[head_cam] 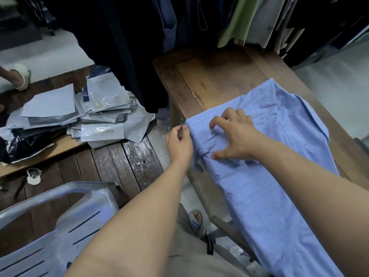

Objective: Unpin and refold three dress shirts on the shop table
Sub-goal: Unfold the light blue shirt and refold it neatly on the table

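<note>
My left hand (179,141) pinches the left fold edge of the blue checked shirt (259,192). My right hand (234,134), fingers spread, presses its folded sleeve flat. The shirt lies on the wooden table (209,76), its lower end trailing toward me.

A clothing shop: hanging garments (239,19), bagged shirt packets (103,116), a wooden table (209,76).

One view only, head-worn and wide-angle, edges bowed. It looks forward and steeply down over the person's own forearms, which fill the bottom edge. Very near: left hand (179,143) and right hand (235,136) sit mid-frame at the blue shirt (259,196) running to lower right. Wooden table (215,76) upper centre, packet pile (103,108) at left, hanging clothes (119,37) along the top.
</note>
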A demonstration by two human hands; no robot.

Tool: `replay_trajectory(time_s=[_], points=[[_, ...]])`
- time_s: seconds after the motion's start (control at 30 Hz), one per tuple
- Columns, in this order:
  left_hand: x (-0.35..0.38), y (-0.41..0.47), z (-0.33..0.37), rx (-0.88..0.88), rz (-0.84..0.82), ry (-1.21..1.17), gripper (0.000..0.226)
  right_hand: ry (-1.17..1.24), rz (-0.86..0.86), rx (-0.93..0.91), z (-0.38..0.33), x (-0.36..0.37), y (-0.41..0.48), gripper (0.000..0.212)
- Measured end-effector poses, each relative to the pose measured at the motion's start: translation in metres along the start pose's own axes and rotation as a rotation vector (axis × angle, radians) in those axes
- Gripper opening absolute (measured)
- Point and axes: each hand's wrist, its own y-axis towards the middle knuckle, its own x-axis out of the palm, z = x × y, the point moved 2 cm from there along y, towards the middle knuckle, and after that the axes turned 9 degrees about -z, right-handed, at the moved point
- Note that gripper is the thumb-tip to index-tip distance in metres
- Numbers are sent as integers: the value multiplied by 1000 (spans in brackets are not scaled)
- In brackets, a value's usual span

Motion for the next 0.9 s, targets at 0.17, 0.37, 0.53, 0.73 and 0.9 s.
replay_trajectory(time_s=[0.17,0.37,0.53,0.73,0.9], points=[[1,-1,5,84,-43,120,18,-75,-79,-73,-15,-6,-4,20],[-10,2,14,57,69,194,20,-171,-51,-73,-9,-5,-14,16],[-8,1,23,-5,122,168,20,-94,-79,-43,-9,-5,-20,18],[-10,2,26,67,70,189,12,-148,50,55,-5,15,-42,38],[-5,-2,20,10,4,143,15,-272,229,-24,-6,27,-43,29]])
